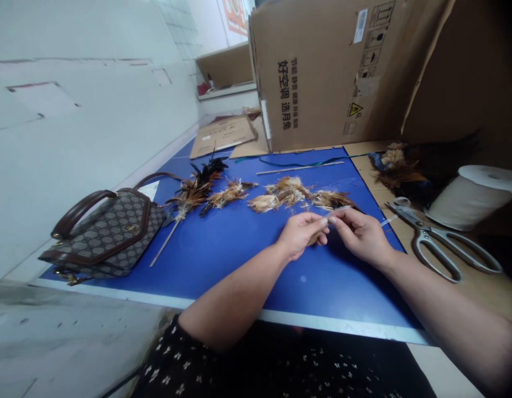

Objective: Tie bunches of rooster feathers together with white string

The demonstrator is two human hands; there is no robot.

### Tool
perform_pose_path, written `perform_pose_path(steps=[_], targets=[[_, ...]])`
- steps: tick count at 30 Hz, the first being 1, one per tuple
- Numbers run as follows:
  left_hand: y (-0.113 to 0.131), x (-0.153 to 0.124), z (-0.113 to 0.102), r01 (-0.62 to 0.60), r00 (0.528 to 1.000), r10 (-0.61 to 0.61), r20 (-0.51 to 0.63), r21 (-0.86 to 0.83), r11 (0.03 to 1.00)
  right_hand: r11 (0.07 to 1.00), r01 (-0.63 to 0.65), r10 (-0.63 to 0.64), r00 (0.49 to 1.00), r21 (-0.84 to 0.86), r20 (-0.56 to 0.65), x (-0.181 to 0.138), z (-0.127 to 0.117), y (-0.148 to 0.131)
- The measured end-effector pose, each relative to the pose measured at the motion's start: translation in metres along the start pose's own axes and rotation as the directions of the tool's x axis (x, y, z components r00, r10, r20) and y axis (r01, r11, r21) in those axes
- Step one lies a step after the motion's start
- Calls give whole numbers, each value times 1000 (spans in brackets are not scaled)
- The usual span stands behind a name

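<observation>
Above the blue board (223, 260), my left hand (301, 235) is closed with a small brown feather piece (314, 237) partly showing under its fingers. My right hand (361, 235) pinches a thin pale strip (339, 211), its fingertips meeting those of the left hand. A whitish end of ribbon (389, 220) shows beyond the right hand. Just past the hands lie loose piles of feathers: a cream and tan one (287, 190) and a brown one (333, 199). Farther left are a smaller feather bunch (230, 194) and a feather bundle on a stick (189, 193).
A patterned handbag (115, 232) stands at the left. Large scissors (440, 240), a white spool (475, 199) and dark feathers (399, 168) lie at the right. A thin stick (299, 168) and green ribbon (281, 163) lie before a big cardboard box (322, 83).
</observation>
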State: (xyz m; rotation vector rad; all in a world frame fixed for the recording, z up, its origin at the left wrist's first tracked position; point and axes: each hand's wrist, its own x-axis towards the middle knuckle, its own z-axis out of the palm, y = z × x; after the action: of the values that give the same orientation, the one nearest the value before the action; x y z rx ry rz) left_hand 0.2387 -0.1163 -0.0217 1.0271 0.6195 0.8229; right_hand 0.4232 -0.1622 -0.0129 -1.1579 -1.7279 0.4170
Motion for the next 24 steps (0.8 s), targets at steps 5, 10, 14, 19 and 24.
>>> perform_pose_path(steps=[5,10,14,19,24], targets=[[0,1,0,-15,1000,15,-27,16,1000,1000,-9,9,1000,5,20,0,0,-1],[-3,2,0,-33,998,34,-44,23,999,1000,-17,17,1000,23,4,-1,2,0],[-5,3,-2,-56,997,57,-55,17,998,1000,0,0,1000,26,-14,-1,3,2],[-7,2,-2,-64,995,70,-73,74,995,1000,-13,14,1000,-25,13,0,2,2],[-6,2,1,-60,993,69,-97,92,994,1000,18,-17,1000,-6,12,0,2,2]])
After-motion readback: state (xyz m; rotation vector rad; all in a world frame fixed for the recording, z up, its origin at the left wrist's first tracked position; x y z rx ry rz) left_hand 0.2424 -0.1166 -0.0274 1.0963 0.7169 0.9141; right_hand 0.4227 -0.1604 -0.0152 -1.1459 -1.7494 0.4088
